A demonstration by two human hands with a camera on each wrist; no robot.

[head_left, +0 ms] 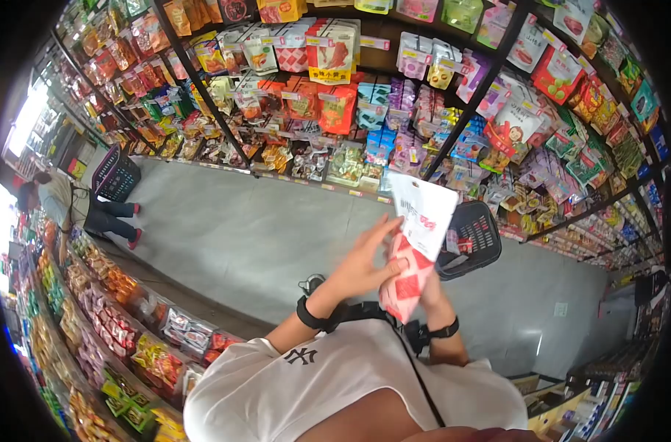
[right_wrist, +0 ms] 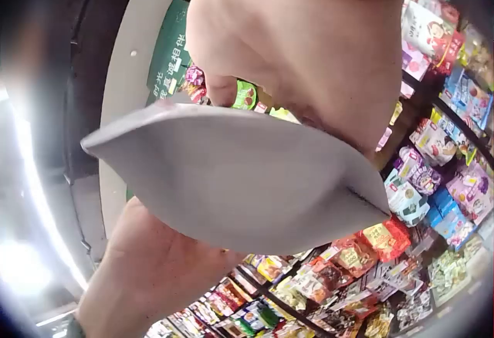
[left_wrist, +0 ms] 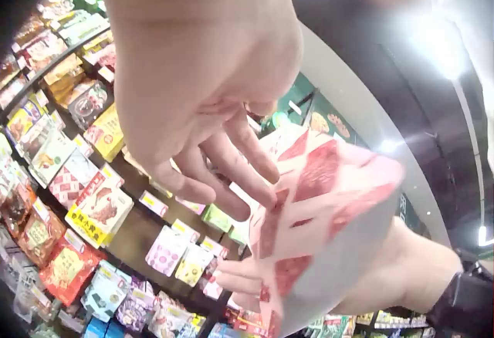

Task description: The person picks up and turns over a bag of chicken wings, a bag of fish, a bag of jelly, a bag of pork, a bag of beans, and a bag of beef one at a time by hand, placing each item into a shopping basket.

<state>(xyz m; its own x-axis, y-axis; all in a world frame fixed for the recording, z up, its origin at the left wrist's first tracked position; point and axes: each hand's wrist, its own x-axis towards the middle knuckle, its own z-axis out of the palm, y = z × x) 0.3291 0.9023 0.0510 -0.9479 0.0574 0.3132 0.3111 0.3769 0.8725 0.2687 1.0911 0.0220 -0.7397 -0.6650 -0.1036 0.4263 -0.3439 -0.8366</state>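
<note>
Left forearm and right forearm reach forward, before the body.
The left hand has its fingers apart and slightly bent, its thumb stretched; the right hand is for the most part hidden in the head view.

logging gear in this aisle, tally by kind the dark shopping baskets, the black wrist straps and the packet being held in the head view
Dark shopping baskets: 2
Black wrist straps: 2
Held packet: 1
Total: 5
</note>
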